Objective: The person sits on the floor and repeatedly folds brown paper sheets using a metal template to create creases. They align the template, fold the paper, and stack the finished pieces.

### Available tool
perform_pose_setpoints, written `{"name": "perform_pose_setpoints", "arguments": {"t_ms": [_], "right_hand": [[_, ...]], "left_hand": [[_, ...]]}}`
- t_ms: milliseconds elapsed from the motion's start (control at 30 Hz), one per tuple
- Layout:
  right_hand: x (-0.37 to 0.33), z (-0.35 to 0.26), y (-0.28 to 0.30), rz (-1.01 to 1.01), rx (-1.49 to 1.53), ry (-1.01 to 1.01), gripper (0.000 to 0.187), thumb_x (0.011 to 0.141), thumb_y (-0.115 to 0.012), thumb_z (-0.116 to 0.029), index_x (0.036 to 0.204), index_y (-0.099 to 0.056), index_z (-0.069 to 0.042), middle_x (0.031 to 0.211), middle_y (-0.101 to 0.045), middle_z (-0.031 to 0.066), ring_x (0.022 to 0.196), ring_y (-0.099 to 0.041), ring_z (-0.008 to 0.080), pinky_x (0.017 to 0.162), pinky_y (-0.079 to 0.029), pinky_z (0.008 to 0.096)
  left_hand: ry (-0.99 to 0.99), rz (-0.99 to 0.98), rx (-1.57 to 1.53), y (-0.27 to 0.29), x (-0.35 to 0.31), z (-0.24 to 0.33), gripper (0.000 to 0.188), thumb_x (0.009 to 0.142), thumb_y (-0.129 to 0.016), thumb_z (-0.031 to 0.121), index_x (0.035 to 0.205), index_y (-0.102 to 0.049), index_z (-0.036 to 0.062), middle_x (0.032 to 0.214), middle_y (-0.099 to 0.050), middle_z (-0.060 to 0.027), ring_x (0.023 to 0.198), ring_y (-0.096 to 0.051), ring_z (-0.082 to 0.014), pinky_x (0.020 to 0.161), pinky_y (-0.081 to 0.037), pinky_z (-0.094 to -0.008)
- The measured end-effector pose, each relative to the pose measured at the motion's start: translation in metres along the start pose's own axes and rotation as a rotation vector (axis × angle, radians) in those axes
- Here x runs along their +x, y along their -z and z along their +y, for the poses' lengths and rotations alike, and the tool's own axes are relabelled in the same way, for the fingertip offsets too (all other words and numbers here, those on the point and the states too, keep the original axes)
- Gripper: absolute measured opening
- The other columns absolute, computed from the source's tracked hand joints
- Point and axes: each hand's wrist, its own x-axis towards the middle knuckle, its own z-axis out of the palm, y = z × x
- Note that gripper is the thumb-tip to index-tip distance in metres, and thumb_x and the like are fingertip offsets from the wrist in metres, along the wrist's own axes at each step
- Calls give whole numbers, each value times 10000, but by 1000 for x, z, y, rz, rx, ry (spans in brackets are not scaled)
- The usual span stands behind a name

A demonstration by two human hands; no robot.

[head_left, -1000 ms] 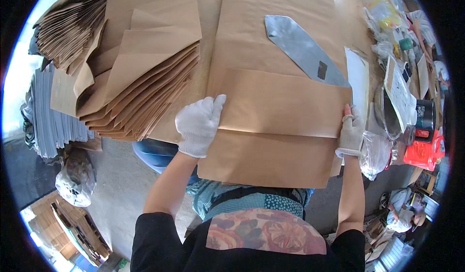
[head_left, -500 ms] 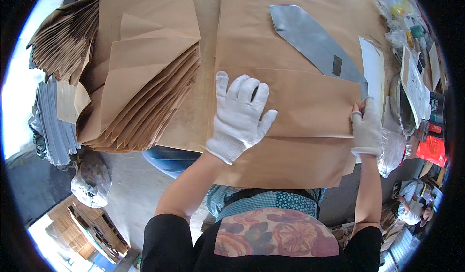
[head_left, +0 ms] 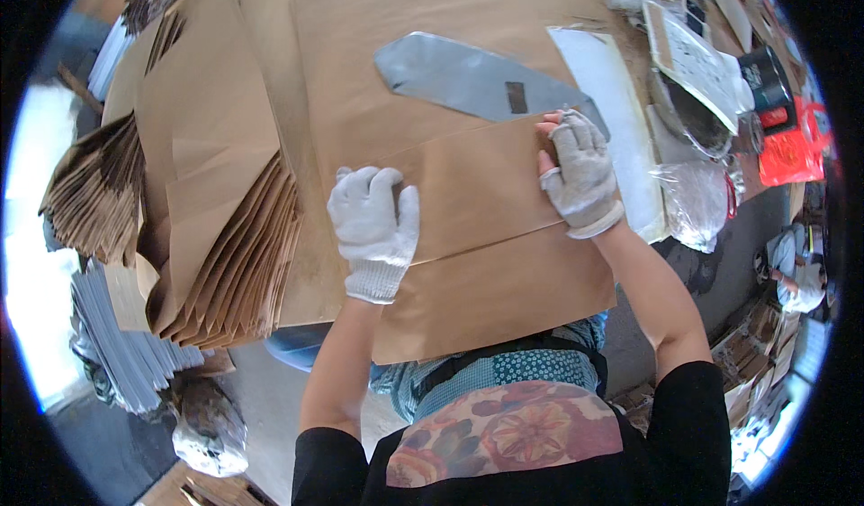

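A large brown kraft paper sheet lies in front of me with a band folded over it. My left hand, in a white knit glove, rests at the left edge of the folded band, fingers slightly bent and thumb apart. My right hand wears a greyish glove with bare fingertips showing. It lies on the band's upper right corner, thumb and forefinger apart. Just beyond the fold is a flat grey metal template with a dark patch; its right end reaches close to my right fingers.
Fanned stacks of folded brown paper stand at the left, grey sheets below them. At the right are a white sheet, a dark basin, a clear plastic bag and a red bag. A person is farther right.
The view has turned, so the table appears shifted left and tilted. My right hand has moved from the paper's right edge onto the fold's upper corner. My left fingers have bent a little.
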Motion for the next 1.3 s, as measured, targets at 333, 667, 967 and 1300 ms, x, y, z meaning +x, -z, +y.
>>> {"name": "perform_pose_setpoints", "arguments": {"t_ms": [333,667,967,1300], "right_hand": [[2,28,64,151,-212,-9,305,791,-820,-141,1064,-688,-104,1250,-682,101,1237,-639,369,1044,-526,485],[33,-45,134,-23,183,196,137,813,-842,-161,906,-749,-122,1173,-727,69,1204,-666,325,1048,-527,473],[35,-61,140,-366,282,184,158,901,-808,-213,978,-821,-75,1104,-763,127,1129,-707,335,1034,-546,443],[6,-79,136,-175,57,280,321,773,-840,-238,1058,-799,-95,1107,-760,63,1180,-689,277,1058,-535,444]], "left_hand": [[-70,-224,-87,31,51,59,632,937,-724,125,1543,-549,78,1270,-734,-96,1255,-618,-352,1171,-385,-531],[-143,-230,-89,66,57,81,624,925,-723,137,1526,-568,79,1327,-675,-143,1246,-607,-356,1100,-419,-501],[-252,-210,137,118,8,137,470,877,-785,151,1341,-709,125,1321,-663,-60,1236,-589,-304,1044,-417,-491],[-325,-433,133,118,-48,165,464,812,-831,290,1197,-699,69,1364,-615,-149,1256,-576,-371,1061,-441,-526]]}}
